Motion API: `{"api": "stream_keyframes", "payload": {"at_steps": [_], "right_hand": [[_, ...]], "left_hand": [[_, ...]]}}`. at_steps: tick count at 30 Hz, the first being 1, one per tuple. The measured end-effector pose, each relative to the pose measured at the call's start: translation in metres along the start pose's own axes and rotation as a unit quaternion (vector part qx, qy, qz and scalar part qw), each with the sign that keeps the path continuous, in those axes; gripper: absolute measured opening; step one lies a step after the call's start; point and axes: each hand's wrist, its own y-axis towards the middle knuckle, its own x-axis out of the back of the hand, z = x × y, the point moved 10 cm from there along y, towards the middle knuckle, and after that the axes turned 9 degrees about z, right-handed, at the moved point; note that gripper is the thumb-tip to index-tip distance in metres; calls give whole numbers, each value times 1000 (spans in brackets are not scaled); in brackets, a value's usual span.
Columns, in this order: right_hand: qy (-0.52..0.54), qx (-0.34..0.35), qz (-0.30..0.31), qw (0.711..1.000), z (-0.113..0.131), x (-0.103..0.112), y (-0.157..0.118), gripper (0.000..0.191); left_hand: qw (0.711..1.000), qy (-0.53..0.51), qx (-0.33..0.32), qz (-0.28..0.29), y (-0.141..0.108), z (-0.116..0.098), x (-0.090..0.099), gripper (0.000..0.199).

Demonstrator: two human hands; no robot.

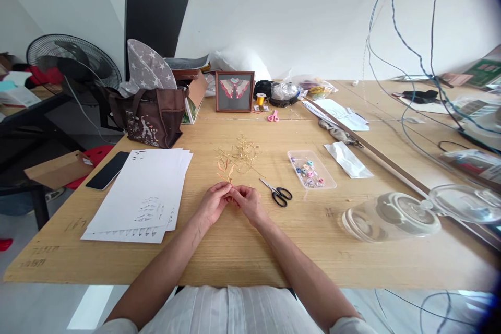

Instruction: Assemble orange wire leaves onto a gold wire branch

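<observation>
My left hand (216,199) and my right hand (246,201) meet over the middle of the wooden table, fingertips pinched together. Between them they hold the base of a small sprig with orange leaves (226,171), which points up and away from me. Its stem end is mostly hidden by my fingers; a bit of red shows there. Just beyond lies a loose tangle of gold wire (245,152). To the right of my right hand rest black-handled scissors (278,194), blades slightly apart. Further right, a clear plastic tray (312,169) contains several coloured thread spools.
White paper sheets (136,193) with small drawings and a phone (108,170) lie at left, before a brown bag (154,117). Behind stand a framed collar piece (235,92), pink scissors (273,116) and a yellow thread spool (260,99). A clear jar (385,217) is at right.
</observation>
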Motion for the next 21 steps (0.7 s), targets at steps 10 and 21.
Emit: {"api": "stream_keyframes", "payload": {"at_steps": [10, 21], "right_hand": [[5, -1, -1, 1000, -3, 1, 0, 35], [-57, 11, -10, 998, -1, 0, 0, 33]], "left_hand": [[1000, -10, 26, 3, 1, 4, 3, 14], [999, -1, 13, -37, -2, 0, 5, 19]]}}
